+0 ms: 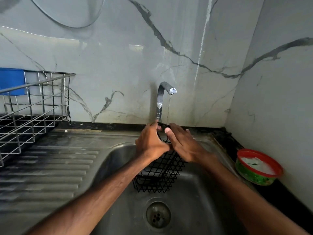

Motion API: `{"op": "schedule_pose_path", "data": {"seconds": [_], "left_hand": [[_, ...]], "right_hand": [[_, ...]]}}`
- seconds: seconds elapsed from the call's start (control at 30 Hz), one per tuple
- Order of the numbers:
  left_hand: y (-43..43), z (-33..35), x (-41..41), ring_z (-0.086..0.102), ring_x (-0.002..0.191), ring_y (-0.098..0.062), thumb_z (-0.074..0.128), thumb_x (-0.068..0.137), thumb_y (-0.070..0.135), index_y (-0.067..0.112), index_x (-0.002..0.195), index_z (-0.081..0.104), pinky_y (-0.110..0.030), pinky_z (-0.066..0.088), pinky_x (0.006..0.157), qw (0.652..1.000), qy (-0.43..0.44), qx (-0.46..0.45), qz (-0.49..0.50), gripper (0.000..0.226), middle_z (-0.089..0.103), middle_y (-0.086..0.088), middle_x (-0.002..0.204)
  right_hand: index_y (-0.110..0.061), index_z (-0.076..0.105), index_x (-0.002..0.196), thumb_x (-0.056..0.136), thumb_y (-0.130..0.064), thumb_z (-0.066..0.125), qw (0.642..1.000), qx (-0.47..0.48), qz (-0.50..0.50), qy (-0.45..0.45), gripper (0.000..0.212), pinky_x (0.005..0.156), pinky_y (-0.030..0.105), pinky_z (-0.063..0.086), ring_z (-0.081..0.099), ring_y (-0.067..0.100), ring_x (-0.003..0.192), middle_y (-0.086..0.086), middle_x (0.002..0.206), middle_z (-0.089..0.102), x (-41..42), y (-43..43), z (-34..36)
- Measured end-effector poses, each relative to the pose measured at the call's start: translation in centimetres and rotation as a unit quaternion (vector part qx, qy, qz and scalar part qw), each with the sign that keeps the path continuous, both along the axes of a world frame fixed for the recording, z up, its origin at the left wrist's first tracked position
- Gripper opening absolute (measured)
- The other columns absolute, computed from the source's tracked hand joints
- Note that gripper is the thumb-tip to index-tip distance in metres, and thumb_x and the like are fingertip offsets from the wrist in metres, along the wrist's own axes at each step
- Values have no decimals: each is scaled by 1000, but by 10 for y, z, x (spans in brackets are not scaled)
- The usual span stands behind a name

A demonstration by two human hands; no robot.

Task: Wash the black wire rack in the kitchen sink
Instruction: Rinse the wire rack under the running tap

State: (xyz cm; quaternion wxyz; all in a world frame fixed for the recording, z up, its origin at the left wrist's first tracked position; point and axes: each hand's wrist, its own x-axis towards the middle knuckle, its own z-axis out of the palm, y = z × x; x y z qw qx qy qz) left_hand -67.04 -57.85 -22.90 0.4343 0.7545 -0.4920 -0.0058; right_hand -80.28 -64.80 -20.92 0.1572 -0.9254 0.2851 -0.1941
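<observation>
Black wire rack point(159, 173), hands point(150, 143) point(183, 146) holding, tap point(160, 97) running

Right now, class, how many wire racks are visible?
2: the black wire rack, held over the sink; a steel dish rack, standing to its left.

Steel dish drainer point(42, 102), blue tub point(11, 80), red-rimmed green bowl point(252, 176)

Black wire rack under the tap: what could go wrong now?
1. The left hand and right hand hold only the top wire of the black wire rack; wet, it might slip and bang into the sink.
2. The thin water stream lands near the top wire, so the mesh below may stay unrinsed.
3. The right arm could nudge the red-rimmed bowl beside the sink.
</observation>
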Motion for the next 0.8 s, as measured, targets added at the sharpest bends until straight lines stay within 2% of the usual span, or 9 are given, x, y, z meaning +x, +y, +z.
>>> {"op": "schedule_pose_path", "data": {"seconds": [0.1, 0.17, 0.27, 0.37, 0.47, 0.6, 0.67, 0.73, 0.8], "left_hand": [[1, -1, -6, 62, 100, -17, 70, 91, 35, 24, 123, 61, -36, 53, 78, 998, -40, -36, 19, 35, 62, 8, 112], [1, -2, -5, 65, 98, -18, 69, 90, 39, 25, 120, 62, -40, 57, 75, 998, -49, -42, 21, 33, 65, 6, 111], [-3, -3, 3, 61, 114, -20, 86, 70, 46, 25, 142, 50, -45, 58, 84, 999, -49, 1, -3, 83, 61, 3, 125], [-4, -4, 4, 52, 127, -21, 83, 57, 74, 17, 158, 29, -48, 54, 92, 998, -58, 31, -10, 128, 53, 0, 138], [-5, -6, 1, 50, 131, -24, 78, 56, 82, 15, 162, 17, -47, 55, 91, 996, -77, 45, -13, 140, 47, -8, 145], [-9, -8, 3, 45, 136, -29, 82, 61, 74, 12, 163, 2, -50, 54, 95, 994, -85, 61, -15, 144, 37, -15, 152], [-11, -9, 12, 44, 136, -31, 86, 63, 65, 11, 164, -1, -51, 56, 95, 994, -82, 74, -20, 144, 35, -18, 152], [-11, -14, 22, 44, 133, -30, 89, 69, 50, 9, 163, 7, -49, 54, 98, 993, -88, 75, -31, 131, 38, -16, 151], [-10, -26, 34, 47, 130, -23, 80, 80, 36, 11, 154, 30, -41, 49, 103, 996, -65, 52, -30, 93, 47, -6, 146]], "right_hand": [[-20, 16, 160, 106, -53, 13, 998, 5, 58, -22, 64, 117, 21, -1, 9, 4, 151, -2, 167, 18, 14, 16, 7], [-23, 14, 161, 106, -55, 14, 997, 8, 68, -31, 63, 114, 13, -1, 6, -2, 150, -6, 167, 13, 14, 16, 8], [-28, 25, 159, 107, -53, 19, 996, 9, 55, -64, 58, 114, 13, 11, 16, -8, 143, -10, 164, 25, 5, 3, -1], [-19, 39, 152, 108, -49, 21, 994, 66, -11, -92, 57, 102, 5, 21, 32, -1, 137, -9, 155, 39, -13, -10, -6], [-8, 49, 143, 108, -47, 22, 989, 85, -46, -116, 59, 102, 14, 30, 45, 6, 130, 7, 148, 51, -19, -18, -14], [-22, 37, 153, 102, -62, 9, 994, 64, -73, -56, 70, 124, 49, 9, 29, 15, 148, 1, 158, 39, -5, -16, -12], [-22, 33, 154, 104, -59, 8, 997, 45, -42, -45, 68, 123, 48, 3, 24, 16, 150, 2, 160, 35, 2, -6, -4], [-20, 24, 158, 105, -57, 8, 999, 21, 10, -31, 66, 123, 45, 2, 16, 13, 152, 2, 165, 24, 12, 8, 3], [-20, 10, 161, 104, -60, 6, 998, -20, 54, -3, 69, 125, 48, 1, 5, 11, 154, 1, 168, 9, 23, 19, 3]]}}
